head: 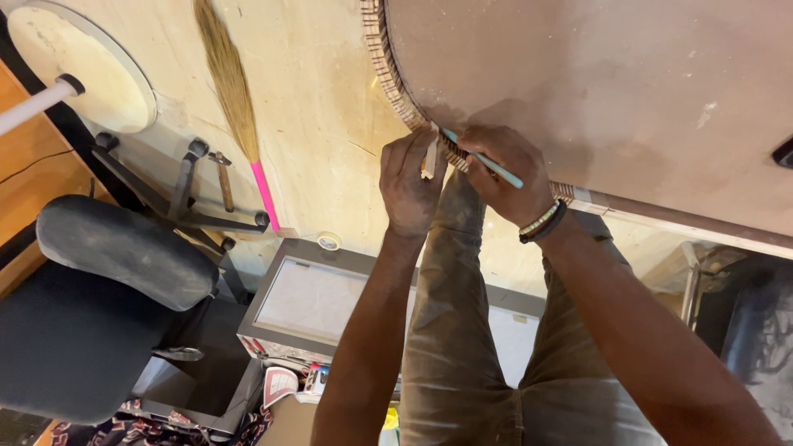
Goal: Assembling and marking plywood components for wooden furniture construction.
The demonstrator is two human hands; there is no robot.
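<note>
Brown board, a large round tabletop (pixel 595 91), is filling the upper right of the view; its far side is running out of frame. A slatted, ribbed strip (pixel 395 83) is lining its curved edge, and all places below are being given relative to this edge.

Left hand (pixel 410 183) is pressing against the edge at its lowest visible point, fingers curled shut around a small pale piece (pixel 429 158); what that piece is cannot be made out. Right hand (pixel 505 172) is sitting just beside it on the same edge, fingers closed around a light blue pencil-like tool (pixel 487 161). Its tip is lying against the strip; its rear part is hidden inside the fist. A beaded bracelet (pixel 541 223) is circling the right wrist.

Well left of the edge, a straw broom with a pink handle (pixel 235 91) is lying on the pale floor, a hammer (pixel 223 177) near it. Below the edge, a grey box-like unit (pixel 314 301) is being partly covered by the left forearm. A black office chair (pixel 99 306) is being cut off at the left border.
</note>
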